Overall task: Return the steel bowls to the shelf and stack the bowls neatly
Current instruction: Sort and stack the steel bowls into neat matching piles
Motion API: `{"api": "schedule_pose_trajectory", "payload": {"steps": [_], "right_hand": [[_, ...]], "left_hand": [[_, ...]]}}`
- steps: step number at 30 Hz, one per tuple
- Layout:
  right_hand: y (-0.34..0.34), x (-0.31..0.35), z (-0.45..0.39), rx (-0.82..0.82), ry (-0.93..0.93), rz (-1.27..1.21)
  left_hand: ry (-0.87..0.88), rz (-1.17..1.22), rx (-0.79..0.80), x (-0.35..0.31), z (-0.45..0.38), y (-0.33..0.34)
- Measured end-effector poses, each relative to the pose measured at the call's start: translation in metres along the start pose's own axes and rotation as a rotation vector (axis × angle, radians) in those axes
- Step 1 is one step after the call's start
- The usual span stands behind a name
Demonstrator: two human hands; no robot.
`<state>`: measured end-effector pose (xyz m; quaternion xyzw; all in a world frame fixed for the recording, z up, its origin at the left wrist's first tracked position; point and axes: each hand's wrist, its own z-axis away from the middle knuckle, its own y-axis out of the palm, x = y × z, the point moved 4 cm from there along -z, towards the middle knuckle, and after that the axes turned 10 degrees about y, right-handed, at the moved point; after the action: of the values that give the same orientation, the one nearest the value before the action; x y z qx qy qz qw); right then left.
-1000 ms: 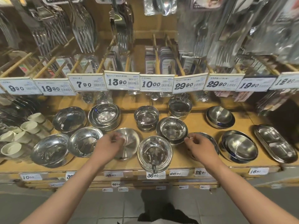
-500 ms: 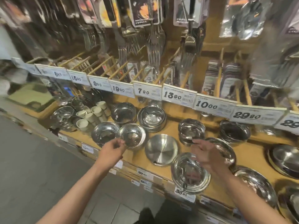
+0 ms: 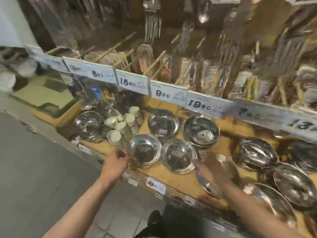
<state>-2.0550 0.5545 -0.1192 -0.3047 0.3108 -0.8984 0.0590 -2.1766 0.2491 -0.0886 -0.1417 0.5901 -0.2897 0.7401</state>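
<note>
Several steel bowls stand on the wooden shelf [image 3: 173, 182], and the whole view is smeared by motion. My left hand [image 3: 117, 163] is at the front-left bowl [image 3: 145, 150], with its fingers curled at that bowl's left rim. Next to it on the right stands a second bowl [image 3: 179, 158]. My right hand [image 3: 217, 170] is badly blurred; it hovers just right of that second bowl, over a flat steel dish [image 3: 205, 185], with its fingers spread. Behind are a single bowl [image 3: 163, 123] and a stack of bowls [image 3: 200, 131].
Small white cups [image 3: 120, 126] cluster left of the bowls, with more steelware [image 3: 89, 121] beyond them. Price tags [image 3: 169, 94] line the rail above, under hanging cutlery. More steel bowls [image 3: 257, 152] and dishes [image 3: 293, 185] fill the right side. The grey floor [image 3: 34, 169] lies at the left.
The view has swung further left along the shelf. My left hand has moved onto the front-left bowl's rim, and my right hand has come left toward the second bowl.
</note>
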Motion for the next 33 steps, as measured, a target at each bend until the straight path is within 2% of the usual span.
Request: {"api": "schedule_pose_trajectory", "payload": {"steps": [3,5,8,13,19,22,25,30,33], "right_hand": [[0.006,0.016,0.006,-0.187,-0.071,0.032],[0.008,0.02,0.006,-0.245,-0.044,0.076],[0.012,0.021,0.004,-0.193,0.044,0.127],[0.011,0.021,0.002,-0.217,0.105,0.031],[0.005,0.011,0.007,-0.21,0.114,-0.245],[-0.005,0.003,0.016,-0.151,0.133,-0.442],[-0.026,-0.005,0.032,-0.116,0.132,-0.573],[-0.079,-0.052,0.064,-0.181,0.12,-0.548],[-0.114,-0.1,0.081,-0.248,0.137,-0.548]], "left_hand": [[-0.016,-0.071,0.04,0.009,-0.027,-0.009],[-0.012,-0.075,0.06,0.009,-0.038,-0.005],[0.026,-0.125,0.099,0.005,-0.045,0.007],[0.104,-0.168,0.105,0.003,-0.055,0.016],[0.109,-0.193,0.095,-0.002,-0.055,0.006],[0.104,-0.194,0.07,-0.007,-0.053,-0.002],[0.066,-0.078,0.02,-0.01,-0.048,-0.012],[0.018,0.098,0.013,-0.032,-0.018,-0.01],[0.049,0.032,0.048,-0.055,0.008,0.012]]}}
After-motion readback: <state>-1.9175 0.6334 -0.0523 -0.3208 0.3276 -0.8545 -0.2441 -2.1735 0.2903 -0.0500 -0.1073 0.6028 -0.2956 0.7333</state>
